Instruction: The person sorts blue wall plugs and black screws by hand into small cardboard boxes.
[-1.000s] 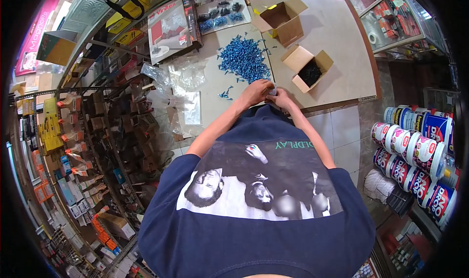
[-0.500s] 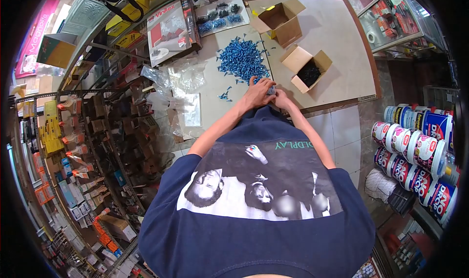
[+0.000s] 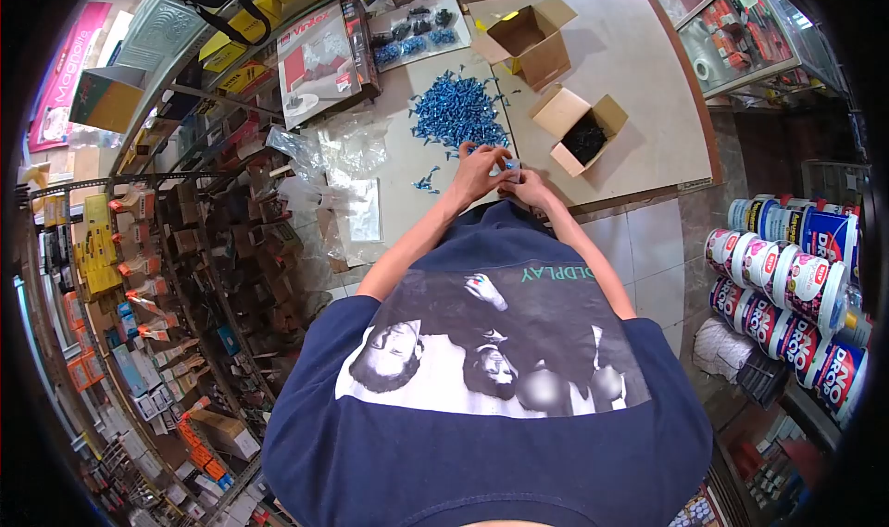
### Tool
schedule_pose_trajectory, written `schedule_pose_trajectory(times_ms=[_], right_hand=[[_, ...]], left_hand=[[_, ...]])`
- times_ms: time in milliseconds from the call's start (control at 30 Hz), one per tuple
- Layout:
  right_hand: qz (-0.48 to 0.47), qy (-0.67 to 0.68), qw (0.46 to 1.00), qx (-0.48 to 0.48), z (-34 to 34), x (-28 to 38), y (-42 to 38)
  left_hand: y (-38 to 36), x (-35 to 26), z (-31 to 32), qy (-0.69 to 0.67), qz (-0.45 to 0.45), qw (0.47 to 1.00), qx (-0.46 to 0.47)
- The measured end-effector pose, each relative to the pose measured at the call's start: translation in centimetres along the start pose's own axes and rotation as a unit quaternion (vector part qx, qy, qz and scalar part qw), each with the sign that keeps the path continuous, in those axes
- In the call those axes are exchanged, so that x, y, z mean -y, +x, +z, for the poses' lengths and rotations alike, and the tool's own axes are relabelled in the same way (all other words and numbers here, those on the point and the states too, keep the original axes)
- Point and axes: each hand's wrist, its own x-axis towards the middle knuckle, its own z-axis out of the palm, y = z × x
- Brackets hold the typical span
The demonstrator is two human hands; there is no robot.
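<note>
"Where are the blue screws?"

"In a loose heap of blue screws [image 3: 457, 110] at the upper middle of the frame, on the pale, smooth tabletop [image 3: 639, 73]. They look slim, pointed and glossy."

"And the fingers?"

"The left hand [image 3: 478, 173] has its fingers bent and partly spread at the heap's lower edge; I cannot tell whether they grip anything. The right hand [image 3: 530, 190] seems to have its fingers closed on a small clear bag [image 3: 511, 168], between the hands."

"How would you handle that bag?"

"I'd pinch its rim lightly and keep the mouth wide, because thin film folds inward and sharp tips could pierce it."

"What's nearby?"

"An open cardboard box [image 3: 562, 112] of black pieces, right of the heap, matte and square-edged; crinkled plastic wrap [image 3: 356, 147] lies to its left."
</note>
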Motion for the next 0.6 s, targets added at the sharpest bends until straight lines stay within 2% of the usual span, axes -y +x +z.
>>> schedule_pose_trajectory(times_ms=[33, 100, 167, 200, 333, 400, 433, 467, 533, 567, 600], right_hand=[[-0.001, -0.076, 0.997, -0.023, -0.1, -0.2, 0.2], [0.014, -0.059, 0.998, -0.008, -0.1, -1.5, 1.4], [0.028, -0.042, 0.999, 0.008, 0.0, -2.1, 2.0], [0.025, -0.042, 0.999, 0.011, -0.1, -1.8, 1.8], [0.026, -0.078, 0.997, -0.005, -0.3, 3.6, -2.0], [0.014, -0.033, 0.999, 0.005, -0.1, -1.4, 1.4], [0.002, 0.012, 1.0, 0.016, 0.2, -1.4, 1.6], [0.002, 0.011, 1.0, 0.016, 0.0, -1.5, 1.4], [-0.001, -0.063, 0.998, -0.03, -0.1, 3.9, -2.7], [0.0, -0.062, 0.998, -0.031, -0.1, 3.0, -2.1], [0.003, -0.003, 1.0, -0.01, 0.1, 1.3, -0.7]], left_hand=[[-0.2, 0.3, -0.3, 0.015, -0.017, 1.0, 0.013], [-0.7, 0.8, -0.2, 0.03, -0.035, 0.999, 0.025], [-1.3, 1.7, 0.6, 0.092, 0.051, 0.994, -0.031], [-1.4, 1.6, 0.4, 0.086, 0.028, 0.996, 0.0], [-1.1, 1.9, 1.2, 0.091, 0.011, 0.996, -0.001], [-0.8, 1.6, 1.3, 0.096, 0.042, 0.994, 0.005], [-0.8, 1.5, 1.2, 0.096, 0.042, 0.994, 0.005], [-0.7, 1.3, 1.1, 0.069, 0.047, 0.996, 0.003], [-0.7, 1.3, 1.1, 0.042, 0.053, 0.998, 0.001], [-0.8, 1.4, 0.8, 0.017, 0.022, 0.999, -0.023], [-1.0, 1.5, 0.5, -0.007, -0.009, 0.999, -0.047]])
